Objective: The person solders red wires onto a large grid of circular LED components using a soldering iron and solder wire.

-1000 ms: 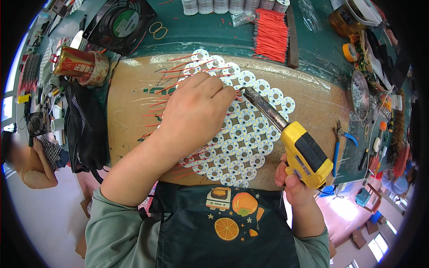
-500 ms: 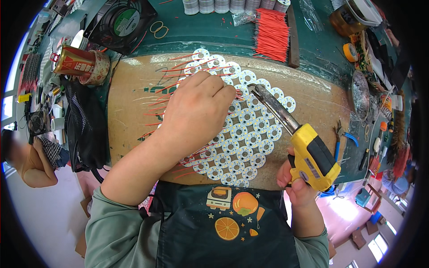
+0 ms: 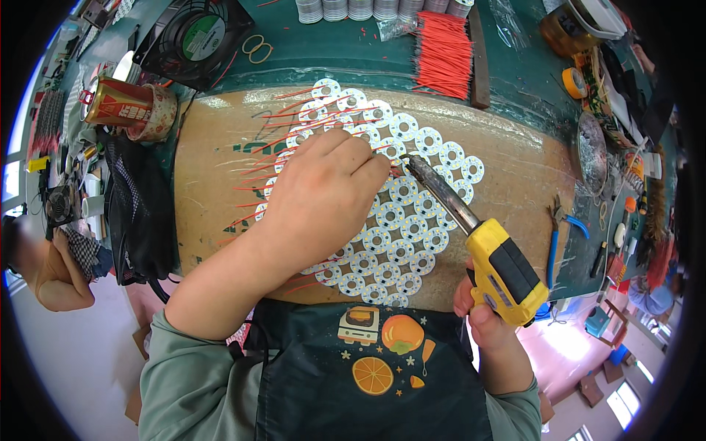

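My right hand (image 3: 487, 317) is closed around the handle of a yellow and black soldering gun (image 3: 507, 268). Its dark metal tip points up and left, close to a ring-shaped LED board (image 3: 404, 191). Just left of that tip, my left hand (image 3: 323, 187) reaches over the boards with its fingers pinched together. A short bit of red wire shows at the fingertips; the hand covers the rest. Several white ring boards lie in tight slanting rows on a brown cardboard sheet (image 3: 515, 162). Red wires (image 3: 254, 189) stick out leftward from the boards on the left side.
Beyond the cardboard lie a bundle of red wires (image 3: 443, 59) beside a dark bar (image 3: 479, 62), and several disc stacks (image 3: 359, 9). A black fan (image 3: 197, 33) and a can (image 3: 118, 101) stand at far left. Blue-handled pliers (image 3: 554, 242) rest at right. Another person (image 3: 59, 264) sits at left.
The soldering gun has shifted slightly left and down, its tip now nearer my left fingertips. My left hand has moved down a little, still pinched. The whole view has shifted slightly.
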Demonstrator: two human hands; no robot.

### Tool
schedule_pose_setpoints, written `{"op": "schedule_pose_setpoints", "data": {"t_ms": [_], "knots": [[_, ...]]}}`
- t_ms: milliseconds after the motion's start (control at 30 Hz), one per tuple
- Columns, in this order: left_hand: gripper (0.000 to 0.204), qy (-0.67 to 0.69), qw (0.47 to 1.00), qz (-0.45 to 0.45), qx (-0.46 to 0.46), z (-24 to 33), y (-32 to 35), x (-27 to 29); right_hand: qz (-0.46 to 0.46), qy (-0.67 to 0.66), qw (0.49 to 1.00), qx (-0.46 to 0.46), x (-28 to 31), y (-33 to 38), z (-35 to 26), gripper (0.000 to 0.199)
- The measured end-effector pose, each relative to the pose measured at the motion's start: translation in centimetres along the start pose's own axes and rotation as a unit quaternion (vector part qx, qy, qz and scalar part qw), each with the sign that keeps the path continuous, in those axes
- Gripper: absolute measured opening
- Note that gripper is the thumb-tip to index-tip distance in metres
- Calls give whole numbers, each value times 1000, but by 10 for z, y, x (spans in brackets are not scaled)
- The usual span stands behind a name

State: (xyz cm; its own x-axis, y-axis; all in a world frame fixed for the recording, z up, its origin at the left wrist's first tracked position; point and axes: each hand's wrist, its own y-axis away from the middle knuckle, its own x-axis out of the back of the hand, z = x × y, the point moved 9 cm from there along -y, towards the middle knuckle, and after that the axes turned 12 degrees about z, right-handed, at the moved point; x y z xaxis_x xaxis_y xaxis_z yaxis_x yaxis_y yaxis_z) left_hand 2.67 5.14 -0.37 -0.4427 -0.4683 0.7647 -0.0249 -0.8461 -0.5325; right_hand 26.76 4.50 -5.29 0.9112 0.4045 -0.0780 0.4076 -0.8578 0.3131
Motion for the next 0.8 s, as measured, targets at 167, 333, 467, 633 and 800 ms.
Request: {"op": "schedule_pose_setpoints", "data": {"t_ms": [167,333,467,633,800], "knots": [[23,-6,1000,-2,6,-1,1,-1,39,0,998,-43,5,-1,9,81],[23,-11,1000,-10,3,-2,1,-3,-18,7,1000,7,-1,-1,1,49],[22,-15,1000,-10,3,-1,1,-3,-28,-3,1000,-8,0,-1,7,44],[22,-14,1000,-13,6,-2,1,-4,-16,12,1000,4,2,0,7,36],[22,-17,1000,-20,11,-2,0,-3,-17,-18,1000,-15,0,0,3,37]]}}
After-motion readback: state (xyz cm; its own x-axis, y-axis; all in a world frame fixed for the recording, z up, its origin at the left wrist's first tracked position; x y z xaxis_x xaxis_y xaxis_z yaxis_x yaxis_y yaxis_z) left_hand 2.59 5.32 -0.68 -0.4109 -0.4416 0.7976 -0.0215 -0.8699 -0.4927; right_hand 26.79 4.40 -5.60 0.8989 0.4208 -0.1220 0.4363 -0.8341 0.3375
